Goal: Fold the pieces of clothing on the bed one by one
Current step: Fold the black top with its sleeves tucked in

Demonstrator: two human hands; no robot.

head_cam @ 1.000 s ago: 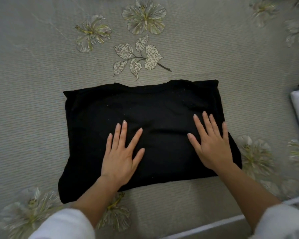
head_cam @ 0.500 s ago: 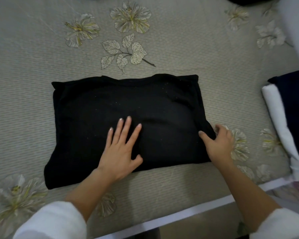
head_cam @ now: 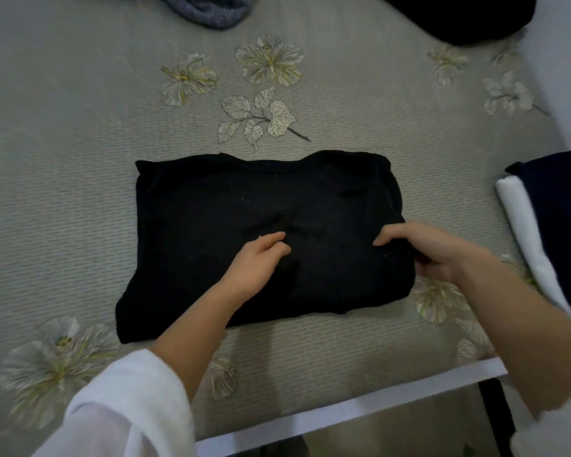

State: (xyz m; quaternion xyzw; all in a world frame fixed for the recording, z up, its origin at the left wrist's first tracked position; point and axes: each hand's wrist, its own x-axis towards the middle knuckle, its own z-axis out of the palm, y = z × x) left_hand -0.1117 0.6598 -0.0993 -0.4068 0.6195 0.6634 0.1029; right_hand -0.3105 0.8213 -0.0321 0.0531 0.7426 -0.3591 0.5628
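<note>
Works over bed (head_cam: 80, 199), floral cover, spread beneath both grips. Has black garment (head_cam: 244, 199) folded to a rough rectangle, flat on the bed, directly under left grip and inward of right grip.

Beyond both grips, far side: unfolded black piece (head_cam: 475, 18) and grey piece (head_cam: 208, 11), not yet done. Outward of right grip, just beside it: navy folded piece (head_cam: 561, 206) atop white folded piece (head_cam: 524, 232).

Pinches a bunch of cloth mid-garment with left hand (head_cam: 254, 262), fingers curled, creases fanning from the pinch. Clamps right hand (head_cam: 432, 252) on the garment's right edge, thumb on top, fingers tucked under and hidden; cannot tell how many layers caught.

Likely step: lifting the garment toward the stack, or one more fold.

Risks:
- Grabbing top layer only at left pinch: peels it off the lower layers, opens the fold.
- Lifting with left side of the garment unsupported, away from both grips: sags, unrolls.
- Pulling unevenly between the two grips: skews the rectangle, sets in the creases already at the pinch.
- Swinging outward past right grip too low: knocks the stack, shifts navy off white.
</note>
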